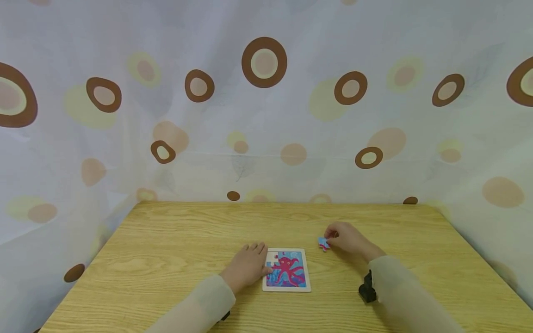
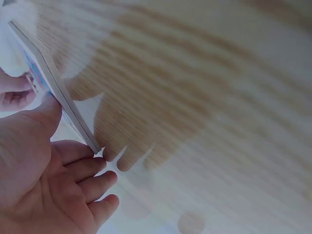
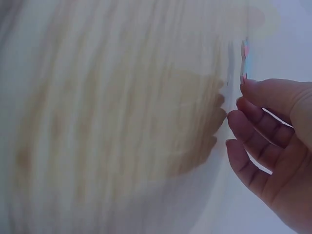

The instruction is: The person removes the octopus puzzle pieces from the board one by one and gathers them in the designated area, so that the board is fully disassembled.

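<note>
On the wooden table lies a jigsaw puzzle [image 1: 287, 273] in a white frame, showing a pink octopus on blue; a white gap shows at its upper left. My left hand [image 1: 247, 268] rests along the frame's left side, its thumb over the edge. The left wrist view shows the left hand [image 2: 63, 170] with the thumb against the puzzle and the fingers loosely extended. To the right of the frame, my right hand [image 1: 350, 240] pinches a blue and pink puzzle piece [image 1: 323, 243] between thumb and forefinger. That puzzle piece [image 3: 245, 61] appears edge-on in the right wrist view.
The wooden table [image 1: 187, 231] reaches back to a pale curtain [image 1: 266, 120] with brown and beige circles, which also hangs at both sides. A black wrist device [image 1: 368, 289] sits at the right sleeve.
</note>
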Motion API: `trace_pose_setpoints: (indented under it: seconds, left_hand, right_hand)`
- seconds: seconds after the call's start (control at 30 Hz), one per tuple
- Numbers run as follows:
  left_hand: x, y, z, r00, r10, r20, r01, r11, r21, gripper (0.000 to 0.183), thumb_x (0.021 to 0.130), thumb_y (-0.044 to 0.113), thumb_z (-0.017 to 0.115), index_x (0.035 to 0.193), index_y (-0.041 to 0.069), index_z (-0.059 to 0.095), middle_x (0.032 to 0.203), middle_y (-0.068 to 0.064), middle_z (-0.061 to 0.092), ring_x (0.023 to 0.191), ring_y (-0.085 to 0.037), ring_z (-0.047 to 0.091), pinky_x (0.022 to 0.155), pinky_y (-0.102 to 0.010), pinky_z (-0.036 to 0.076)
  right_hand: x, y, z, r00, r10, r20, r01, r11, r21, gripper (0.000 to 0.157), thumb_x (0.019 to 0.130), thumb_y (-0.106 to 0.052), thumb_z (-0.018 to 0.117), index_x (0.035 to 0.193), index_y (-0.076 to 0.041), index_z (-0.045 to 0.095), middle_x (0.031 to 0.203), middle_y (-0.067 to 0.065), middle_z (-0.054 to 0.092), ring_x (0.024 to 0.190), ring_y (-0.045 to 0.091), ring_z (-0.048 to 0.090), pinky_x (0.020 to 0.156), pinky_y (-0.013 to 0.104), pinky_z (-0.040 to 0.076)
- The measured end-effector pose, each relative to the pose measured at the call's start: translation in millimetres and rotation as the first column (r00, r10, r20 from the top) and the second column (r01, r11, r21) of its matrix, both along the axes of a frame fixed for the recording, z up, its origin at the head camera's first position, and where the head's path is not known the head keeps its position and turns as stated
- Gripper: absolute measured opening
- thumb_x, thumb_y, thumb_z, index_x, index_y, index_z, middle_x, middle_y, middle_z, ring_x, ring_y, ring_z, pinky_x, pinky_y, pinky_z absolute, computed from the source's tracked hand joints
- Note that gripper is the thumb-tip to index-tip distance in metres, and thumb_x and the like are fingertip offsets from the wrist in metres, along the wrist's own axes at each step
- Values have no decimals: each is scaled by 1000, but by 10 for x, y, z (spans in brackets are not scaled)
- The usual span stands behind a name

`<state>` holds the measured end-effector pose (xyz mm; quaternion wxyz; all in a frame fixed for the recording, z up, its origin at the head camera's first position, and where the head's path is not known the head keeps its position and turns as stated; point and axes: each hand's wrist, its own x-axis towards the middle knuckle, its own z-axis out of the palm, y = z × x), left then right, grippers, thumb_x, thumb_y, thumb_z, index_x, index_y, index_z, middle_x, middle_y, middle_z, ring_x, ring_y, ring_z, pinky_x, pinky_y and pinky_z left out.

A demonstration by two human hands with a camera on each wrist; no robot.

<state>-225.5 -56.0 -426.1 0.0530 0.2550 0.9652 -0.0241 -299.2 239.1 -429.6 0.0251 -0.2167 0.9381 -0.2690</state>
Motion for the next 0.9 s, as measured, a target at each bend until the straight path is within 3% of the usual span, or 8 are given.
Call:
trace_pose_setpoints:
  seconds: [0.33,0.9]
  left_hand:
    - [2,1,11,1000,-6,-6,6,1000,12,63,93,43,48,139,2,39,141,-11,39,129,-24,35,106,-38,28]
    - [-7,5,25,1000,4,20,-4,1000,-3,63,93,44,48,140,2,38,141,-10,39,130,-24,34,105,-38,28]
  right_hand:
    - [12,63,11,999,10,52,-9,1000,-18,5,86,-2,62,82,0,64,77,-1,58,70,14,51,61,31,46]
    - [-3,47,47,997,36,64,-33,998,-49,5,87,-3,60,86,-3,65,77,0,58,67,14,51,59,30,46]
